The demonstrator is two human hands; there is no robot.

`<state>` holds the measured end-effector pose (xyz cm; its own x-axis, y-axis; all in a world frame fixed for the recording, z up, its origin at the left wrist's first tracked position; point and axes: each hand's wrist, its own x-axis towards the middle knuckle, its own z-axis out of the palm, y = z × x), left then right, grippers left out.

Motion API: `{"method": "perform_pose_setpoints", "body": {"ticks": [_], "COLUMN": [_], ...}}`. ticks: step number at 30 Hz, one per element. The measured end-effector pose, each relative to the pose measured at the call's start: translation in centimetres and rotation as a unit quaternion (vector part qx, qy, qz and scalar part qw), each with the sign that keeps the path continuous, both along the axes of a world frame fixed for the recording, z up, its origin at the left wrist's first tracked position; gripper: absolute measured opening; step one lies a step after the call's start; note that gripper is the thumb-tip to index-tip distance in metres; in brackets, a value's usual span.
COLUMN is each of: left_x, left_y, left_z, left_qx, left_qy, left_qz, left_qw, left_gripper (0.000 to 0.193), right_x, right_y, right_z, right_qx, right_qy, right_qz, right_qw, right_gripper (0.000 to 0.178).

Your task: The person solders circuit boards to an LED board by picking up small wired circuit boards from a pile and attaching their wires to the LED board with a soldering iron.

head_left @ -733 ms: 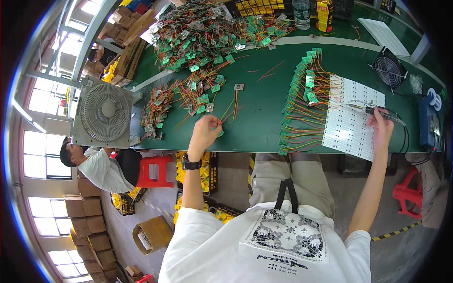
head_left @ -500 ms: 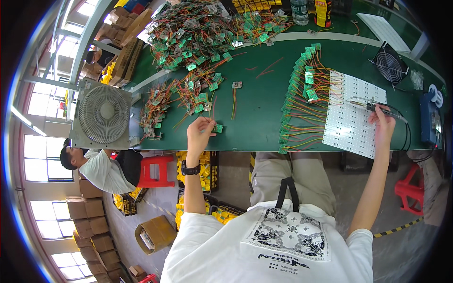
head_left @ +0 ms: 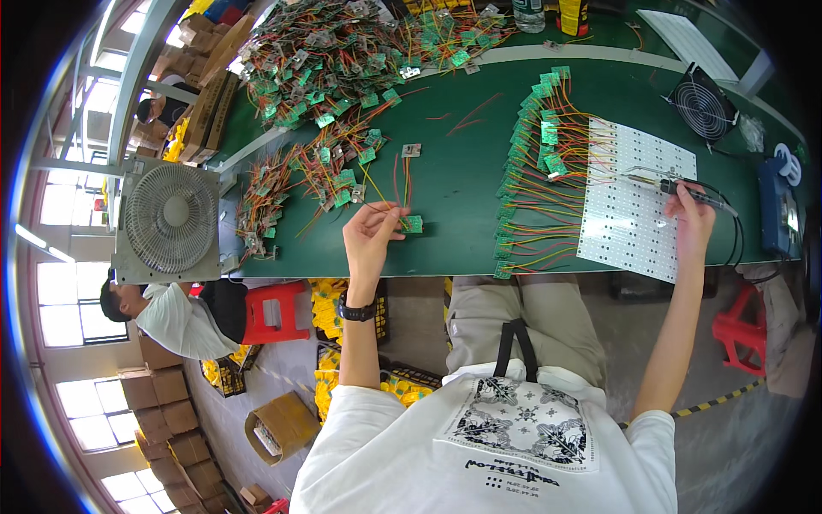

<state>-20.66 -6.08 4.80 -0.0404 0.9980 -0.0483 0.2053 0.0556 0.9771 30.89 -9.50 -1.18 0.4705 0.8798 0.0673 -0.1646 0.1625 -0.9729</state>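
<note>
Head view had my left hand [head_left: 373, 236] at the near edge of the green table [head_left: 479, 197], thumb and fingers pinched on a small circuit board [head_left: 413, 224]. It jutted out to the right of my fingertips, and I could not tell whether I had it by its edge or by its wires. My right hand [head_left: 690, 218] was wrapped around the handle of a soldering iron [head_left: 668, 185] over a white panel [head_left: 629, 227], the metal end pointing left.

A fair share looked done, as I judged it: a long row of green boards [head_left: 518, 141] overlapped along the left of the panel, red and yellow wires [head_left: 556, 195] running from it to the panel's left side. Plenty seemed left: a lone board [head_left: 412, 150] with wires trailing toward my left hand, a loose cluster [head_left: 342, 176], a second cluster [head_left: 264, 201] farther left, and a large heap [head_left: 317, 73] beyond them.

The wire ends were too small for me to say whether each was joined to the panel, or whether the iron's tip touched it or hung above. My fingers covered part of the held board. Boards in the heap hid one another, and the upper frame edge cut off a clear bottle [head_left: 528, 15] and a yellow container [head_left: 573, 17].
</note>
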Motion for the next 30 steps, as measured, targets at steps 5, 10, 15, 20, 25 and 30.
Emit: {"method": "perform_pose_setpoints", "body": {"ticks": [5,10,15,20,25,30], "left_x": [5.6,13.6,19.8,23.4,24.3,24.0], "left_y": [0.2,1.3,4.2,6.1,5.8,6.3], "left_z": [0.5,2.4,2.8,0.5,-1.1,-1.8], "left_qx": [0.013,0.044,0.067,0.376,0.433,0.524], "left_qy": [-0.051,-0.098,-0.098,0.203,0.265,0.306], "left_qz": [-0.085,-0.222,-0.401,-0.332,-0.317,-0.333], "left_qw": [0.995,0.969,0.909,0.841,0.801,0.722], "left_gripper": [0.018,0.02,0.024,0.009,0.006,0.013], "right_x": [0.0,-0.7,-0.8,-0.7,-0.9,-1.5], "right_y": [-0.3,0.0,0.1,0.1,-0.1,-0.4], "right_z": [0.4,0.9,1.1,1.2,1.1,1.4], "right_qx": [0.005,-0.002,0.005,0.002,0.003,0.017], "right_qy": [0.014,0.011,0.04,0.025,0.002,-0.045], "right_qz": [0.005,-0.01,-0.003,-0.008,-0.009,-0.011], "right_qw": [1.0,1.0,0.999,1.0,1.0,0.999], "right_gripper": [0.022,0.021,0.02,0.019,0.019,0.019]}}
